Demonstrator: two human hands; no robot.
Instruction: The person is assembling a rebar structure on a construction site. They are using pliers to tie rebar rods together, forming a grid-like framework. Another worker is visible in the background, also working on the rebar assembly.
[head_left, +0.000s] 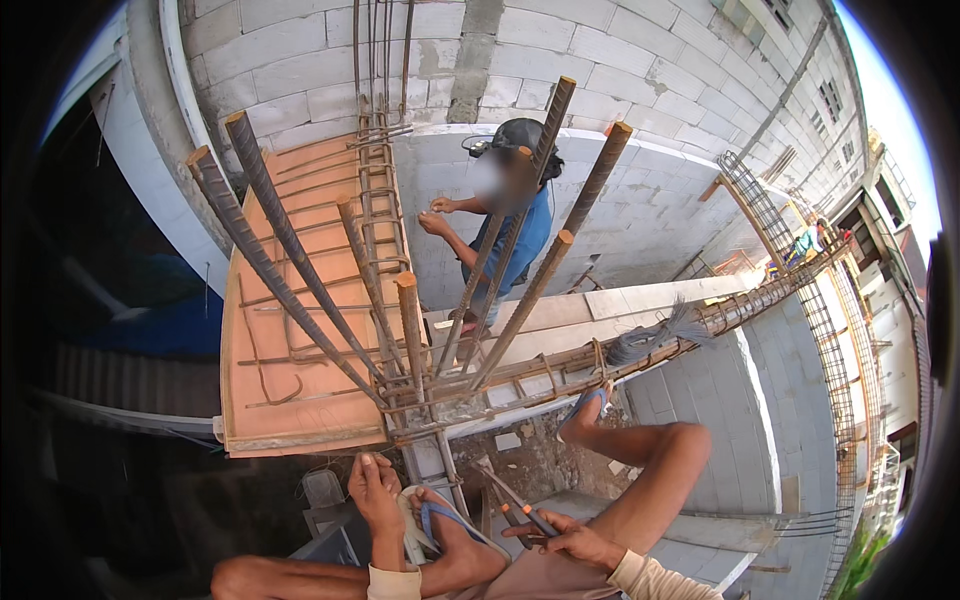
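My right hand (580, 545) grips a pair of pincers (517, 503) by its black and orange handles, above my lap. The metal jaws point up and to the left. Just off the near edge of the orange formwork panel (245, 350), my left hand (375, 492) is raised with thumb and fingers pinched together. Whatever lies in that pinch, perhaps a thin wire, is too small to make out. Thick ribbed rebars (300, 262) rise slanting in front of me from a horizontal rebar cage (530, 378). A bundle of grey tie wire (655, 338) lies on that cage.
A person in a blue shirt (535, 235) stands beyond the rebars, hands close together. Thin bars cross the panel beside a second rebar cage (378, 200). Block walls (290, 75) rise behind. My sandalled feet (445, 525) rest beside a drop with rubble.
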